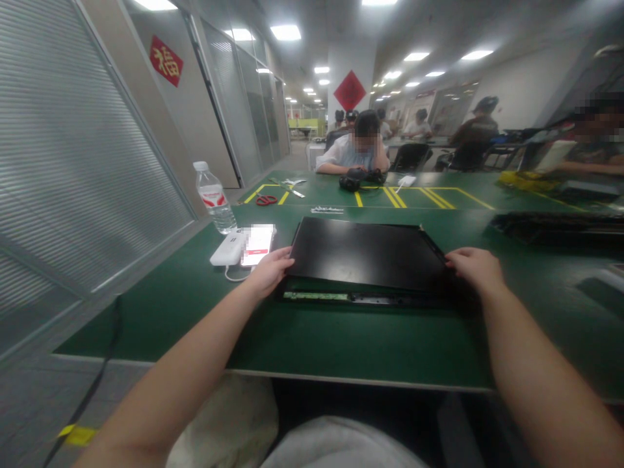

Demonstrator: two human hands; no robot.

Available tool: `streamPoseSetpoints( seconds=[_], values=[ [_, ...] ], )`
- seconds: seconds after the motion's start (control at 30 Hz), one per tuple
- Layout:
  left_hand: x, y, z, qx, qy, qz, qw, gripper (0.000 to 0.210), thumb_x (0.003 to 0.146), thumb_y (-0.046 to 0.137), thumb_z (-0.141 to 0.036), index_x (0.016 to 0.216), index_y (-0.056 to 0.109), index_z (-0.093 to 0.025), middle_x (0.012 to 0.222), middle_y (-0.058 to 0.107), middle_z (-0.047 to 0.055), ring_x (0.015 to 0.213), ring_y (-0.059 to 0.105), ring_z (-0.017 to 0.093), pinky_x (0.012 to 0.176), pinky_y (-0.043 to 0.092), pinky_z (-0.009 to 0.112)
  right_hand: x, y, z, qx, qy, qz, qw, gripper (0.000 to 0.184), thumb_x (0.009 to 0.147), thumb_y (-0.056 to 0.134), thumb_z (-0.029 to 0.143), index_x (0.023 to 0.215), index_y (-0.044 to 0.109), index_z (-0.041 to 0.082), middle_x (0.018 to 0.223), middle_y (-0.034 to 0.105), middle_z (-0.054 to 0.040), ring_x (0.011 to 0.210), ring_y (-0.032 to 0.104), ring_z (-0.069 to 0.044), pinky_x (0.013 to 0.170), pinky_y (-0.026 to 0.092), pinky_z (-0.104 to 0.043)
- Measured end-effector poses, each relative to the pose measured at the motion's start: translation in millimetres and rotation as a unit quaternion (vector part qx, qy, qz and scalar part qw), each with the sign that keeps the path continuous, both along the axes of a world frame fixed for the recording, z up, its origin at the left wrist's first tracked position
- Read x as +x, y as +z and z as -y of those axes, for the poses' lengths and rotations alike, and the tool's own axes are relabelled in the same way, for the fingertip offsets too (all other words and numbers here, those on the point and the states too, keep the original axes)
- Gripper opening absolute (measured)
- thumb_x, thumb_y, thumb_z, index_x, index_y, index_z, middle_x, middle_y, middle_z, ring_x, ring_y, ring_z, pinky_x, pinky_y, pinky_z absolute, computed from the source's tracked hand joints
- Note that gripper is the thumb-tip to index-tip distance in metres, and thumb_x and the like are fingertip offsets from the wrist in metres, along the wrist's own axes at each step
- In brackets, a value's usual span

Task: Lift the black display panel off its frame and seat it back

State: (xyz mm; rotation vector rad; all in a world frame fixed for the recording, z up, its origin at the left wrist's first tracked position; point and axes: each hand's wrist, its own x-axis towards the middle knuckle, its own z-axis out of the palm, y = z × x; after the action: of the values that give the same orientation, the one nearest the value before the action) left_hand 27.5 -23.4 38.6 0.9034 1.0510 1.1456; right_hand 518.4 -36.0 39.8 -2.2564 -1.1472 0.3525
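Note:
A flat, glossy black screen panel (363, 250) lies tilted between my two hands, its near edge raised. My left hand (273, 270) pinches the panel's left edge, thumb on top. At the opposite edge, my right hand (475, 266) grips the near right corner between thumb and fingers. Under the panel sits a black frame (390, 299) on the green table, mostly hidden by it. A green circuit strip (316, 296) shows along the frame's near side.
Left of the panel are a white power bank (228, 248), a lit phone (258, 244) and a water bottle (213, 200). Red scissors (266, 200) and small white pieces (326, 210) lie beyond. Dark panels (560, 227) are at right. A person (358, 146) sits opposite.

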Motion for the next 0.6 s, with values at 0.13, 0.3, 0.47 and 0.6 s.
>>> streamPoseSetpoints(
  seconds=[0.13,0.3,0.47,0.6],
  values=[
    [-0.8,-1.7,0.0,0.008,0.001,0.002,1.0,0.051,0.085,0.072,0.004,0.13,0.083,-0.015,0.112,0.089,0.013,0.108,0.085,0.025,0.088,0.067,0.03,-4.6,1.6,2.2,0.002,-0.005,-0.001,1.0,0.014,0.088,0.071,0.028,0.085,0.084,0.026,0.089,0.085,-0.0071,0.069,0.075,-0.026,0.071,0.057,-0.038],
    [-3.0,-4.6,-0.7,0.015,0.005,0.009,1.0,0.038,0.084,0.075,0.004,0.117,0.084,-0.014,0.111,0.089,0.012,0.108,0.084,0.025,0.09,0.066,0.029,-4.8,-0.9,2.0,0.019,-0.008,0.0,1.0,0.014,0.086,0.071,0.029,0.086,0.084,0.025,0.086,0.083,-0.0077,0.067,0.075,-0.026,0.07,0.059,-0.039],
    [-4.7,-6.2,-1.1,0.02,0.004,0.012,1.0,0.039,0.082,0.077,0.003,0.117,0.083,-0.015,0.114,0.088,0.013,0.112,0.084,0.026,0.094,0.066,0.032,1.3,-5.1,-1.1,0.004,-0.007,-0.003,1.0,0.016,0.086,0.07,0.028,0.088,0.085,0.026,0.086,0.083,-0.0076,0.073,0.077,-0.028,0.073,0.06,-0.04],
    [-4.9,-5.8,-0.8,0.022,0.005,0.007,1.0,0.043,0.08,0.079,0.003,0.119,0.082,-0.015,0.115,0.087,0.013,0.114,0.083,0.028,0.098,0.067,0.036,6.0,-10.1,-3.7,0.023,0.0,0.007,1.0,0.01,0.085,0.073,0.03,0.085,0.083,0.026,0.086,0.084,-0.0073,0.067,0.075,-0.027,0.068,0.058,-0.038]
  ],
)
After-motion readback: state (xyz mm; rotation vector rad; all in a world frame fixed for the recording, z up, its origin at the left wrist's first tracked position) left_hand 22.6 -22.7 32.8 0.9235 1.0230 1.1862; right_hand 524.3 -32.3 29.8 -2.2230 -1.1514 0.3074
